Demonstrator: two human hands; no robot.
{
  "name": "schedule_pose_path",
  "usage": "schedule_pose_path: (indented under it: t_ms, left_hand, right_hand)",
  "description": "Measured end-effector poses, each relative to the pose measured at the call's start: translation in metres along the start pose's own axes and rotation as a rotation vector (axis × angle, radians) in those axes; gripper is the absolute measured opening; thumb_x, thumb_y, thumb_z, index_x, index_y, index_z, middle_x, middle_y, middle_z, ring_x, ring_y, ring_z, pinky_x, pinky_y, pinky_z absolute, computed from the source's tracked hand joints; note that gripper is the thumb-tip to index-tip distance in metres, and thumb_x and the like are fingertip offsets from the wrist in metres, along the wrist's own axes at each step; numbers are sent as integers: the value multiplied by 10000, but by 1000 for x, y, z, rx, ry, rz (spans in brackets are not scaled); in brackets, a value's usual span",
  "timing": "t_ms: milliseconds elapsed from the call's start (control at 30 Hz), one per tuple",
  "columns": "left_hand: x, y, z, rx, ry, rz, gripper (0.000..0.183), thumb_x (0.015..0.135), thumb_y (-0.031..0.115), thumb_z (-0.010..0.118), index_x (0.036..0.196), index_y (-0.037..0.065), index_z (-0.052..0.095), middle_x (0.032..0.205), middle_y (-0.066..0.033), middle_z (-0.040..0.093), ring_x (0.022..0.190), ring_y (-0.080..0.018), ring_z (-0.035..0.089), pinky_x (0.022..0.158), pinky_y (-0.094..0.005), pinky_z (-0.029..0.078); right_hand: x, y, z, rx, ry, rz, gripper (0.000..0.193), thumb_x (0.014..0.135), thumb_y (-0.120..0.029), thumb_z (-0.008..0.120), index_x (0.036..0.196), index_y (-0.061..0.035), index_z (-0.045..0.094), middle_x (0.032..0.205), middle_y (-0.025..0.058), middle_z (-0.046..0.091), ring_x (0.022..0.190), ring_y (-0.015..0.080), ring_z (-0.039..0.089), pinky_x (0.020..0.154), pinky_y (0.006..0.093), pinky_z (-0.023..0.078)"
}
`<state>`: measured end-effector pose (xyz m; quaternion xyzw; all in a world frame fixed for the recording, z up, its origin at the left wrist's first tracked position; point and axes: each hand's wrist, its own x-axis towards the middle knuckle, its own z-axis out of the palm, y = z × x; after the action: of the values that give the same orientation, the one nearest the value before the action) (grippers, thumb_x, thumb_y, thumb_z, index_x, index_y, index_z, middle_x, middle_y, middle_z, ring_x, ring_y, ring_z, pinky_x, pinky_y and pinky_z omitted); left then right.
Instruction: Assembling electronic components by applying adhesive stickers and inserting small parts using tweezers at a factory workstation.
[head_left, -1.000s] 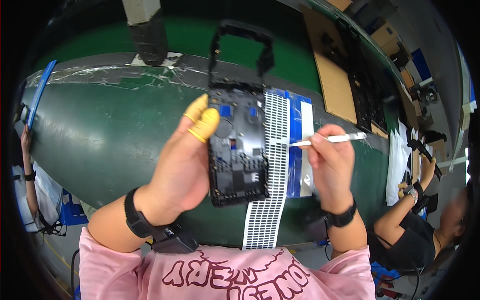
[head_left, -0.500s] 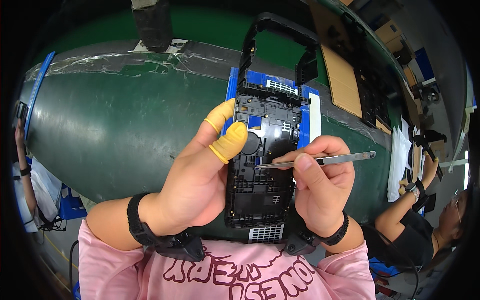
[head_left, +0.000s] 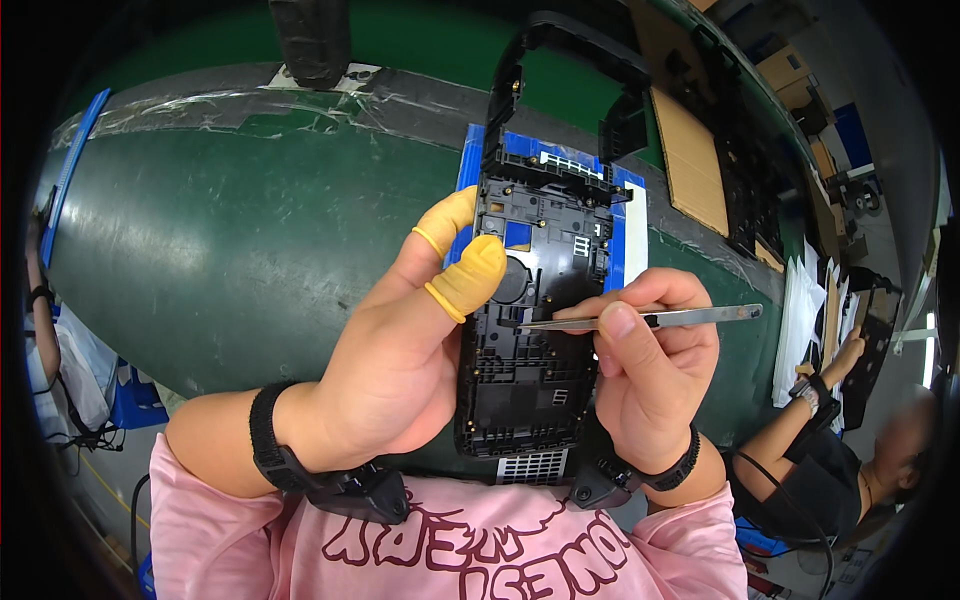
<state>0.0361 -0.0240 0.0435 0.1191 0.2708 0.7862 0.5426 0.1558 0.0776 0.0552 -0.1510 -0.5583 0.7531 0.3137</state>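
A long black plastic housing [head_left: 530, 385], with a frame-like opening at its far end and small brass inserts, is held up in front of me. My left hand [head_left: 400, 330] grips its left edge, the thumb on its face; thumb and a finger wear yellow finger cots. My right hand [head_left: 655, 370] pinches silver tweezers [head_left: 705, 316] between thumb and fingers. The tweezers' tips touch or hover just over the housing's middle, below a round recess. Whether anything tiny sits between the tips I cannot make out.
Behind the housing lies a blue sheet [head_left: 470, 165] with white strips on the green table [head_left: 230, 240]. Cardboard [head_left: 690, 160] and black parts lie at the far right, white sheets [head_left: 798, 310] nearer. A co-worker [head_left: 800, 490] at the right handles a black part; another person's arm shows at far left.
The tweezers and my right hand have shifted slightly right, and the housing sits a little differently in view. At the right, the co-worker's hand and black part have moved.
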Motion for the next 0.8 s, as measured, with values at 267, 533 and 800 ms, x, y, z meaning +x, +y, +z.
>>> schedule_pose_path:
  t_ms: [267,533,800]
  left_hand:
    - [0,1,2,26,8,10,505,870,313,446,1265,51,272,1189,-106,446,1075,-199,467,904,-341,399]
    - [1,-1,1,26,27,22,487,867,314,454,1241,44,301,1165,-105,467,1064,-197,476,898,-338,403]
    - [0,0,2,46,19,21,498,866,314,455,1249,41,291,1171,-107,461,1067,-198,474,895,-336,407]
  right_hand:
    - [1,2,-1,-16,-2,-16,154,780,75,527,913,35,460,814,144,591,764,178,603,705,261,496]
    - [1,2,-2,-49,0,-12,149,776,77,534,906,44,470,808,139,596,757,173,605,698,246,491]
    - [1,3,-2,-54,-10,-18,147,776,79,532,904,44,470,815,136,587,754,174,606,695,246,499]
